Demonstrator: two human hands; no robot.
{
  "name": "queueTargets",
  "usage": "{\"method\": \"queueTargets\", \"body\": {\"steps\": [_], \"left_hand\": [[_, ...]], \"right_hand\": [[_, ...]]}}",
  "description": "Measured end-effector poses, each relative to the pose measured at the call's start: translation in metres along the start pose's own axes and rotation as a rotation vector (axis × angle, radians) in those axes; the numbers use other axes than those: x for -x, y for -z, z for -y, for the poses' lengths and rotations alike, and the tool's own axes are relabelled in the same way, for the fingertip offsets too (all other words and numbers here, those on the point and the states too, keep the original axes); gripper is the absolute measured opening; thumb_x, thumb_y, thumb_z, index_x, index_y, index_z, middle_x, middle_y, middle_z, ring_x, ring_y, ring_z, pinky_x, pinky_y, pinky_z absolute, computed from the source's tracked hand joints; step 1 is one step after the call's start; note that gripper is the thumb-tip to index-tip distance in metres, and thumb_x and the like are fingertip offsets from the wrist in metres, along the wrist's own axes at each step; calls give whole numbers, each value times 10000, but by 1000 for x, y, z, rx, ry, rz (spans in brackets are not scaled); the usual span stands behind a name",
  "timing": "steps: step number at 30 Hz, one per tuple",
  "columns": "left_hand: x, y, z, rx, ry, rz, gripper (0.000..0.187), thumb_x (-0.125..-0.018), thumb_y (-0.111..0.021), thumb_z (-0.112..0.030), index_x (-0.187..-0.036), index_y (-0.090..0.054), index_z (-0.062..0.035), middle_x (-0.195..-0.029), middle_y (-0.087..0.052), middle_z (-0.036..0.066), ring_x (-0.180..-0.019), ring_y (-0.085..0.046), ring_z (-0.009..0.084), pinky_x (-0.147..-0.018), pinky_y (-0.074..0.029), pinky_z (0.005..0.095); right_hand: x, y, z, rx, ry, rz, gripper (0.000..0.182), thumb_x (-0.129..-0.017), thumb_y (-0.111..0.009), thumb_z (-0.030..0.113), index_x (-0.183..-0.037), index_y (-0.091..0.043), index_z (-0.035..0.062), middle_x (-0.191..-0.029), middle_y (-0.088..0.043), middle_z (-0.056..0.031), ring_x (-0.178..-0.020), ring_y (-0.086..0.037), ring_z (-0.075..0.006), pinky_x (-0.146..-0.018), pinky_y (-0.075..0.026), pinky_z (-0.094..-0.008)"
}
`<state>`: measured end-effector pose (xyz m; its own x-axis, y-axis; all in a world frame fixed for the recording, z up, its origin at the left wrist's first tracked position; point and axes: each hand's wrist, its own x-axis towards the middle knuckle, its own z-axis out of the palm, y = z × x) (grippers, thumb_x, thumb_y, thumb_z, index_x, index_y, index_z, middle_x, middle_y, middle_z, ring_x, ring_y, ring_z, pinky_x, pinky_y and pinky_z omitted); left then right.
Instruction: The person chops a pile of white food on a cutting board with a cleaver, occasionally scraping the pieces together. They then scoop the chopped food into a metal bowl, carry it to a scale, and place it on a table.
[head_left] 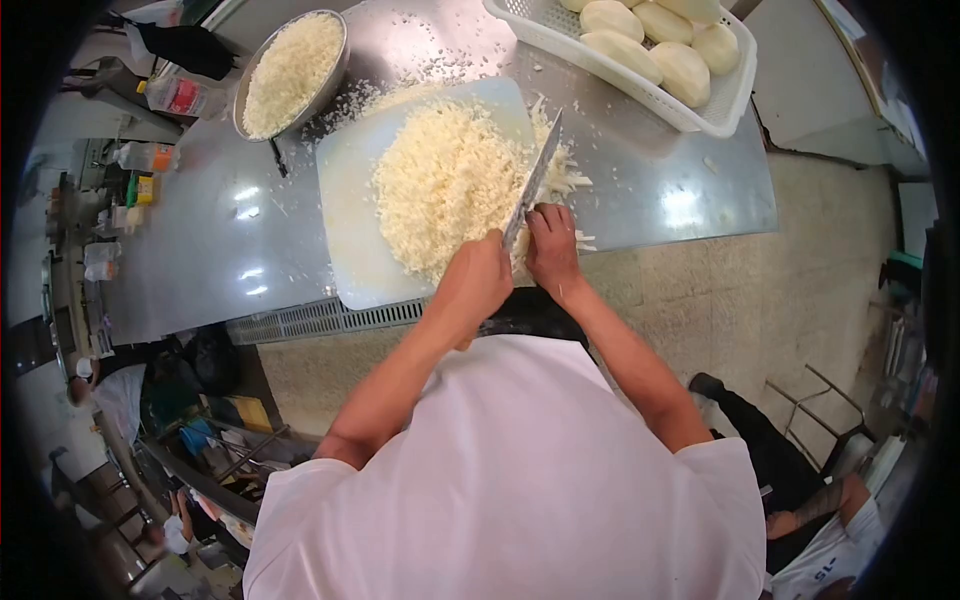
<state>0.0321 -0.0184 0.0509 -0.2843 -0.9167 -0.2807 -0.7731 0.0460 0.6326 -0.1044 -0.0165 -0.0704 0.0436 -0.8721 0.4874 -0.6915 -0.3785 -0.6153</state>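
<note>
Steel-bladed knife (536,178) is in the left hand (474,278), grip wrapped round the handle, blade angled away from the body across the right edge of the cutting board (350,235). Right hand (552,245) sits just beside the blade on its right, fingers curled; can't tell if it's pinching anything or only resting. Heap of pale chopped bits (445,185) is mid-board, left of the blade; longer uncut shreds (568,182) lie right of it, some hanging past the board onto the counter (230,235). Step looks like cutting shreds down to bits. To do it well, I'd tuck the right fingertips behind the knuckles, since they're very near the edge, square the shreds into a tight bundle, and feed in small amounts so bit length comes out even. Also pull the overhanging shreds onto the board first, else they'd likely drag or scatter. Heap crowds the blade; I'd shift some to the metal bowl (340,72) at far left, which looks full, so a second container may help
</note>
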Motion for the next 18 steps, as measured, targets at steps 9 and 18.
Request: {"method": "queueTargets", "body": {"steps": [9, 18], "left_hand": [[4, -4, 0, -1, 15, 8, 132, -869, -508, -49, -864, -530, 82, -705, -570, 323, -727, -580, 492, -655, -454, 514], [9, -3, 12, -30, -19, -72, 123, -864, -519, -47, -849, -527, 74, -671, -565, 303, -678, -583, 468, -601, -451, 497]], "right_hand": [[2, -2, -1, 23, -4, -17, 281, -629, -559, -67, -900, -530, 2, -965, -525, -168, -929, -497, -370, -821, -424, -436], [-3, 21, -1, -165, -140, 167, 310, -698, -652, 12, -991, -550, -1, -1024, -547, -165, -995, -501, -382, -853, -428, -453]]}}
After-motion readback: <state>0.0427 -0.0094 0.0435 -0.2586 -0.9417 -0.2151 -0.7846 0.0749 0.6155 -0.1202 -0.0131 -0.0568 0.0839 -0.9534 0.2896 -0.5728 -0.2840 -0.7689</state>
